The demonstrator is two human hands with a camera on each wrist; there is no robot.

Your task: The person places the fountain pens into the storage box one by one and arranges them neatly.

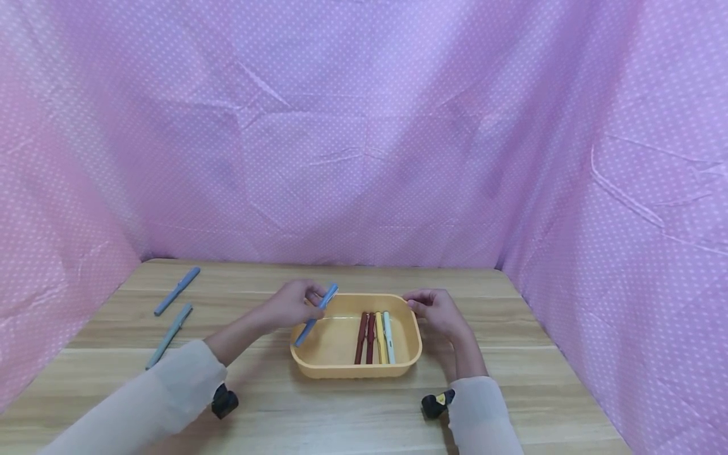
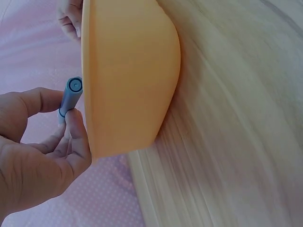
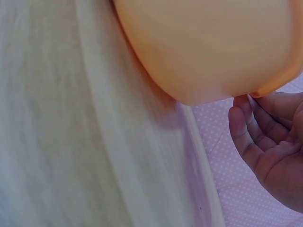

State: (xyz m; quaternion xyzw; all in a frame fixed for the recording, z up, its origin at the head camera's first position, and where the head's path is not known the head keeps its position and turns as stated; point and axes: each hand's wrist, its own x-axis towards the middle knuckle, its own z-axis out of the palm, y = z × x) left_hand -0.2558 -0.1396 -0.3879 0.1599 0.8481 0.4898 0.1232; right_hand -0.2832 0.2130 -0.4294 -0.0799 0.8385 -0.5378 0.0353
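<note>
My left hand (image 1: 292, 304) pinches a blue pen (image 1: 309, 325) between thumb and fingers, tilted over the left side of a yellow plastic tray (image 1: 355, 371). In the left wrist view the round end of the blue pen (image 2: 75, 85) points towards the camera, beside the tray's rim. My right hand (image 1: 438, 309) pinches the tray's rim at its far right corner; the right wrist view shows the fingers (image 3: 246, 137) against the tray's edge. Inside the tray, two dark red pens (image 1: 361, 338), a yellow pen (image 1: 380, 338) and a pale mint pen (image 1: 389, 338) lie side by side, right of its middle.
On the left of the wooden table (image 1: 364, 417) lie another blue pen (image 1: 177, 291) and a grey-green pen (image 1: 169, 336), the latter near my left forearm. A pink dotted cloth (image 1: 341, 158) hangs around the table's back and sides.
</note>
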